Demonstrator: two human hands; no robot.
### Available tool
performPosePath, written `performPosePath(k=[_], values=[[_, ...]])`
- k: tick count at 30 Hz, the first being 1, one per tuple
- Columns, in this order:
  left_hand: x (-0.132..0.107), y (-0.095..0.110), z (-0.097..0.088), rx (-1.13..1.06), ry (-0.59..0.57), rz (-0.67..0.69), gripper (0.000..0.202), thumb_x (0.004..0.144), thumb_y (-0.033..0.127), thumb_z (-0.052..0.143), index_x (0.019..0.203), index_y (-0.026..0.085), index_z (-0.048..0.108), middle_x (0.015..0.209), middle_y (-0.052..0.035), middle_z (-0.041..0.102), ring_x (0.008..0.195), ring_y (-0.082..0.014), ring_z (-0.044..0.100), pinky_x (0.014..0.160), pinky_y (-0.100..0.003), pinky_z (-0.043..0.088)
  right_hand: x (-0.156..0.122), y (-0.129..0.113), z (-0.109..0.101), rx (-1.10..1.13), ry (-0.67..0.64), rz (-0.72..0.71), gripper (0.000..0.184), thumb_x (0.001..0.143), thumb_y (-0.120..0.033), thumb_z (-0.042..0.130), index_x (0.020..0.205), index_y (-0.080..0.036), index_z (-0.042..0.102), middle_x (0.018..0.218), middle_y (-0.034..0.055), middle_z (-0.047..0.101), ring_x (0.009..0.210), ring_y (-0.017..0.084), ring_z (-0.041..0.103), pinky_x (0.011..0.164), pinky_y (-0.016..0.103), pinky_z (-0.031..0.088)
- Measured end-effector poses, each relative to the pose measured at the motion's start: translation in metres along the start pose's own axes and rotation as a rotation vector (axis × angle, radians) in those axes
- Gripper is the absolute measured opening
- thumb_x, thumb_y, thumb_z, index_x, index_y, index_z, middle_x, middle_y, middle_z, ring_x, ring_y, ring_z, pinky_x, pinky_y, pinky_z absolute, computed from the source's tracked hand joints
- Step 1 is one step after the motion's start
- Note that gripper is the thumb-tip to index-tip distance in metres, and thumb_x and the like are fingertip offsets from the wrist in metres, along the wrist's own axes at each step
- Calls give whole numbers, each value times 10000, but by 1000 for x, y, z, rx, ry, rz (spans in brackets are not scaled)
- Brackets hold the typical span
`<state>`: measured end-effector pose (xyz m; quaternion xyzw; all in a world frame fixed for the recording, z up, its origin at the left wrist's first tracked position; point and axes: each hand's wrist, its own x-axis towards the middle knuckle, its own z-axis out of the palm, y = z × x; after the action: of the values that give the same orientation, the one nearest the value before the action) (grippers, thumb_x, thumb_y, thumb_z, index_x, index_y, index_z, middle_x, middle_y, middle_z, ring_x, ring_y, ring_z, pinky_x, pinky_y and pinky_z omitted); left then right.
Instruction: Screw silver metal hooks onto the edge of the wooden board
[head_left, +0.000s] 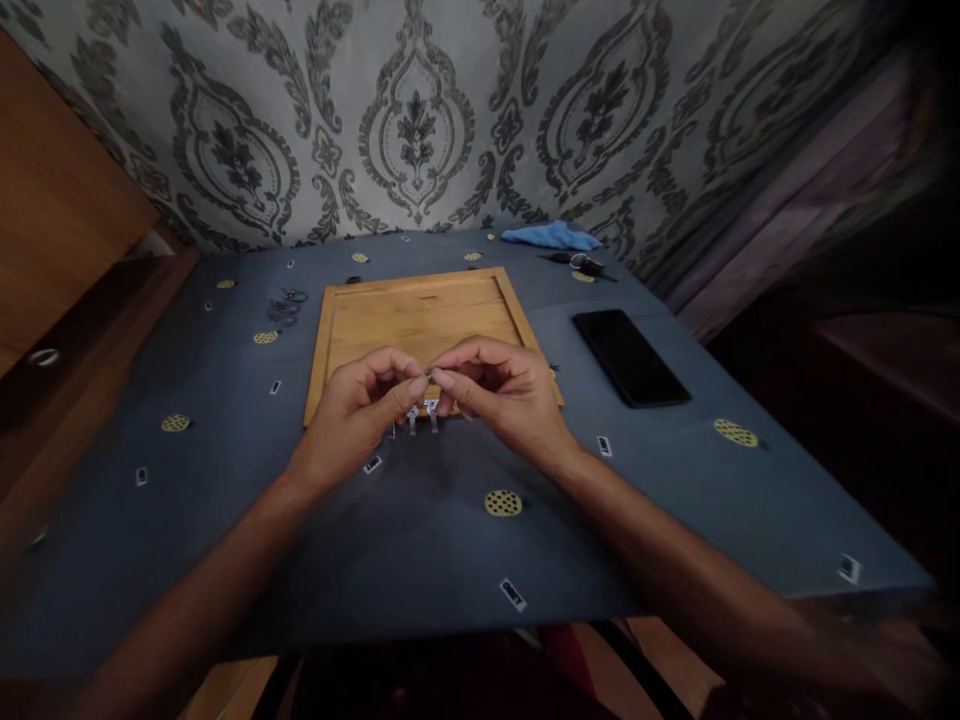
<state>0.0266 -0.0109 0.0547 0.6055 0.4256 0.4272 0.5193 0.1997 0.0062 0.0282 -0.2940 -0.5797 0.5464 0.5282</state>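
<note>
My left hand (364,405) and my right hand (506,395) meet over the near edge of a wooden tray-like board (420,315) with a raised rim. Thumb and forefinger of each hand are pinched together on a small metallic piece (428,375), mostly covered by the fingertips. Just below the fingers show several small silvery metal pieces (433,412); I cannot tell whether they hang from the hands or lie at the board's edge.
A black phone (631,357) lies right of the board. Behind it are a bunch of keys (589,266) and a blue cloth (553,236). Several dark looped items (286,306) lie left of the board. A blue patterned cloth (435,560) covers the table, against a patterned wall (495,60).
</note>
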Motion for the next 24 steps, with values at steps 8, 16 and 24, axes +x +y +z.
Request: performPosePath(k=[8, 16, 24], values=[[3, -30, -3, 595, -75, 140, 333, 862, 363, 726, 1137, 225, 599, 1086, -58, 677, 1056, -254, 609, 890, -382, 475, 9, -3, -20, -95, 104, -40, 360, 752, -478, 842, 830, -172, 669, 606, -35, 647, 492, 67, 580, 434, 200, 387], [3, -47, 5, 983, -169, 171, 613, 821, 326, 799, 1336, 207, 488, 1242, -122, 646, 1179, -326, 544, 1005, -488, 429, 12, 3, -26, -109, 114, -44, 345, 773, -473, 821, 837, -181, 649, 685, -40, 648, 493, 49, 571, 443, 202, 417], [5, -56, 4, 987, -154, 155, 640, 824, 347, 792, 1362, 203, 476, 1251, -134, 654, 1186, -347, 552, 1005, -506, 424, 12, 2, -27, -116, 119, -25, 349, 766, -478, 828, 827, -179, 658, 711, -30, 657, 489, 49, 559, 479, 210, 460]])
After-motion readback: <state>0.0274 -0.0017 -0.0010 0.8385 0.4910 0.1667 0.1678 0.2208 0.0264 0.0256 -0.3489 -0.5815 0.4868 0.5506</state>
